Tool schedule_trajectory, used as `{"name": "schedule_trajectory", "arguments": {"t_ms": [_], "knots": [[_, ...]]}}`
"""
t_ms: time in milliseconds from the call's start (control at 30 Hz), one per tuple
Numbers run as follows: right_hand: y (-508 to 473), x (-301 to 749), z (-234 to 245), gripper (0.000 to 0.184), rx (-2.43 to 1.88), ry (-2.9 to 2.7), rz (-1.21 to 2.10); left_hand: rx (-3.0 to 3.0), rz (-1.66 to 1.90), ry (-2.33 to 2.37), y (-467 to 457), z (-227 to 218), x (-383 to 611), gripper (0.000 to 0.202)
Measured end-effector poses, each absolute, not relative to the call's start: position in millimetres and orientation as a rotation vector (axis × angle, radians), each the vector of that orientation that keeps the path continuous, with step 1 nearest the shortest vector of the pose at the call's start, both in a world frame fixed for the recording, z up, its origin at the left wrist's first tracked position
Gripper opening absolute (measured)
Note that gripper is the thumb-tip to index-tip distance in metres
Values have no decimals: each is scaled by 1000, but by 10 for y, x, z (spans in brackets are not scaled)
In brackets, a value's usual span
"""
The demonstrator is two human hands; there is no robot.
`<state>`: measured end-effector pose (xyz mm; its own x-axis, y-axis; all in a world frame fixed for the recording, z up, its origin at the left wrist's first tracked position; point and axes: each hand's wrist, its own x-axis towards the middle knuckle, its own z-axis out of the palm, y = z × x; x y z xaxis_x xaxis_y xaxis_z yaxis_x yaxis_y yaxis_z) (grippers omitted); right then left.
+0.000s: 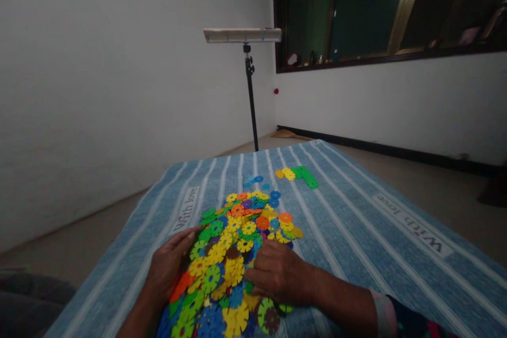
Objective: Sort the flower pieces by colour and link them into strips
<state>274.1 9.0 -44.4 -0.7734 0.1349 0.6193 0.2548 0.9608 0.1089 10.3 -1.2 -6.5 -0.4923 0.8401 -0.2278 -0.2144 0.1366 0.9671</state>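
A heap of notched plastic discs in yellow, green, blue, orange and purple lies spread on a striped blue cloth. My left hand rests along the heap's left side, fingers stretched out against the outer discs. Over on the right side, my right hand lies on the heap with its fingers curled in. Whatever those fingers hold, if anything, is hidden under them. Farther back sits a joined row of discs, with a yellow disc and a green strip.
Several loose blue discs lie just beyond the heap. Past the table's far edge stands a black tripod carrying a flat light panel. White walls meet behind it, with a dark-framed window at right. Something grey shows at lower left.
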Motion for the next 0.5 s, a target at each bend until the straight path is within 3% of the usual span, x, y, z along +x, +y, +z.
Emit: {"name": "schedule_trajectory", "arguments": {"t_ms": [300, 400, 500], "knots": [[97, 2748, -395, 18, -247, -2399, -153, 668, 1496, 1542, 39, -138, -1, 30], [81, 2737, -375, 22, -286, -2399, 132, 688, 1491, 1557, 38, -143, -16, 32], [72, 2734, -326, 27, -382, -2242, 639, 713, 1490, 1585, 33, -123, -8, 32]]}}
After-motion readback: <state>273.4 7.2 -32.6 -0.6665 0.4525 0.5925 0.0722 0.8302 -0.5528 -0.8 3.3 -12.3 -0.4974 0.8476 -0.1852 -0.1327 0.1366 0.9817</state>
